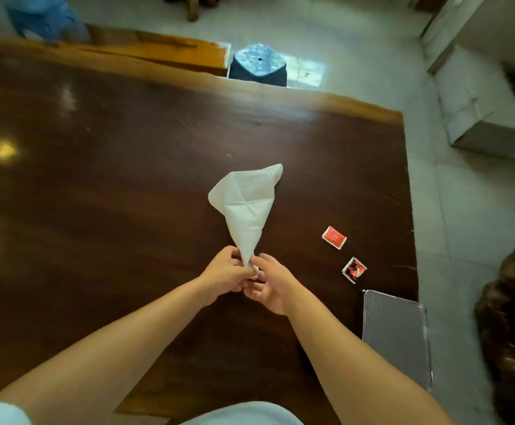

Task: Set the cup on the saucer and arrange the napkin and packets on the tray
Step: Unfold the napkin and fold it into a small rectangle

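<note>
A white napkin (248,204) fans out over the dark wooden table, its near corner pinched between both hands. My left hand (224,276) and my right hand (270,283) meet at that corner, fingers closed on the paper. Two red packets lie to the right: one (334,237) farther away, another (354,269) nearer. A silver metal tray (395,335) sits at the table's right edge, close to me, with nothing on it. No cup or saucer appears in view.
The table (112,179) ends at the right beside the tray and at the far side near a blue patterned stool (258,64). A wooden bench (158,50) stands beyond. A dark carved wooden piece (513,317) is on the floor right.
</note>
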{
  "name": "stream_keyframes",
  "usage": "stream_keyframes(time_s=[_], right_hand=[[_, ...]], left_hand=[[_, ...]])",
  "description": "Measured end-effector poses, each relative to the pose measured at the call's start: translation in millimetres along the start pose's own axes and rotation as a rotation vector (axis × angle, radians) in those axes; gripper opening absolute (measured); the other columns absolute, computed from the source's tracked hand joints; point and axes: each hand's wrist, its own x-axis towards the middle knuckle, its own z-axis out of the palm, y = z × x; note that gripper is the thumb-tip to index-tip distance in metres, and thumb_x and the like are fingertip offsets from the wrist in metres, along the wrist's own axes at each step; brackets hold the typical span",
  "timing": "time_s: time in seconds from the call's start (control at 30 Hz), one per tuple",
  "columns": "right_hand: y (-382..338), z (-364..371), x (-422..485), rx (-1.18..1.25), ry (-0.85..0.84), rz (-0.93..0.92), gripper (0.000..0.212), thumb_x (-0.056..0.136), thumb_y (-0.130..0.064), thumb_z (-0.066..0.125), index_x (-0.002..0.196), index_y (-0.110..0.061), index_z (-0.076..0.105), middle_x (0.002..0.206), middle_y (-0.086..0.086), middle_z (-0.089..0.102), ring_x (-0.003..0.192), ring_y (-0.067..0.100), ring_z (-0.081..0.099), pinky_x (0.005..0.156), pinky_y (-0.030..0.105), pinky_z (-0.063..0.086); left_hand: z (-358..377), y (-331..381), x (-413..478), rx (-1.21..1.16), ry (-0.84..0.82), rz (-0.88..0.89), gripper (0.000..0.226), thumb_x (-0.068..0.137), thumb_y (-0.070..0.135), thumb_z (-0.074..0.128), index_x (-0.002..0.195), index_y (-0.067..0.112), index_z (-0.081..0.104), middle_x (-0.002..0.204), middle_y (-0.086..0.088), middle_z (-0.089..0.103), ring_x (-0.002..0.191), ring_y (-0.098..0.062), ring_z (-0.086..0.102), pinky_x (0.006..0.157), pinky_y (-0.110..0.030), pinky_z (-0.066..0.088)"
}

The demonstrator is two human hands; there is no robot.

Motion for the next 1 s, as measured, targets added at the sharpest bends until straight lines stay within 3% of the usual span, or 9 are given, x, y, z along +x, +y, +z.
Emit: stream_keyframes(time_s=[0.13, 0.23, 0.37, 0.43, 0.57, 0.7, 0.87, 1.0], right_hand=[[28, -13, -35, -0.085, -0.033, -0.174, 0.028, 0.098, -0.027, 0.060, 0.125, -0.020, 0.058, 0.118, 0.008, 0.065, 0.101, 0.027, 0.070, 0.080, 0.039, 0.059], [46, -25, -58, -0.190, -0.081, -0.285, 0.022, 0.095, -0.029, 0.063, 0.112, -0.017, 0.071, 0.111, 0.008, 0.072, 0.102, 0.026, 0.070, 0.081, 0.037, 0.059], [66, -36, -85, -0.305, -0.139, -0.456, 0.023, 0.088, -0.019, 0.072, 0.111, -0.014, 0.073, 0.106, 0.009, 0.075, 0.103, 0.025, 0.071, 0.082, 0.037, 0.057], [73, -35, -96, -0.454, -0.060, -0.545, 0.023, 0.084, -0.016, 0.077, 0.107, -0.015, 0.073, 0.102, 0.006, 0.075, 0.097, 0.020, 0.072, 0.078, 0.034, 0.058], [82, -24, -115, -0.718, 0.107, -0.785, 0.016, 0.085, -0.015, 0.076, 0.100, -0.014, 0.073, 0.090, 0.002, 0.072, 0.083, 0.016, 0.069, 0.071, 0.027, 0.057], [74, -10, -133, -0.865, 0.277, -1.002, 0.014, 0.089, -0.013, 0.069, 0.102, -0.011, 0.073, 0.084, -0.003, 0.068, 0.071, 0.004, 0.062, 0.059, 0.008, 0.044], [46, 27, -147, -0.948, 0.369, -1.217, 0.023, 0.084, -0.026, 0.079, 0.101, -0.011, 0.074, 0.091, -0.001, 0.070, 0.074, 0.010, 0.066, 0.064, 0.020, 0.056], [25, 72, -152, -1.031, 0.453, -1.358, 0.014, 0.088, -0.021, 0.073, 0.095, -0.008, 0.074, 0.087, 0.004, 0.069, 0.073, 0.016, 0.064, 0.066, 0.027, 0.057]], left_hand=[[19, -5, -33, 0.072, 0.183, 0.081, 0.056, 0.083, 0.020, 0.079, 0.124, 0.019, 0.040, 0.103, -0.009, 0.069, 0.084, -0.020, 0.072, 0.065, -0.028, 0.057], [30, -10, -61, 0.056, 0.225, 0.164, 0.055, 0.084, 0.020, 0.078, 0.123, 0.023, 0.039, 0.101, -0.013, 0.066, 0.077, -0.020, 0.069, 0.062, -0.028, 0.058], [37, -21, -96, 0.154, 0.196, 0.322, 0.013, 0.091, 0.019, 0.070, 0.102, 0.020, 0.065, 0.093, -0.017, 0.069, 0.072, -0.017, 0.067, 0.062, -0.028, 0.058], [37, -27, -109, 0.198, 0.230, 0.376, 0.006, 0.092, 0.020, 0.069, 0.097, 0.019, 0.071, 0.091, -0.017, 0.071, 0.073, -0.020, 0.069, 0.068, -0.033, 0.062], [31, -28, -131, 0.330, 0.221, 0.525, 0.012, 0.086, 0.025, 0.075, 0.097, 0.022, 0.072, 0.086, -0.005, 0.073, 0.076, -0.020, 0.073, 0.072, -0.041, 0.063], [18, -5, -143, 0.488, 0.275, 0.671, 0.012, 0.086, 0.025, 0.072, 0.098, 0.023, 0.071, 0.075, 0.005, 0.067, 0.067, -0.012, 0.063, 0.066, -0.034, 0.055], [-23, 29, -152, 0.522, 0.232, 0.801, 0.018, 0.087, 0.023, 0.071, 0.105, 0.021, 0.072, 0.083, 0.008, 0.072, 0.070, -0.006, 0.071, 0.067, -0.025, 0.059], [-67, 47, -161, 0.573, 0.328, 0.950, 0.011, 0.088, 0.022, 0.074, 0.099, 0.017, 0.074, 0.077, 0.010, 0.068, 0.065, -0.002, 0.065, 0.059, -0.009, 0.047]])
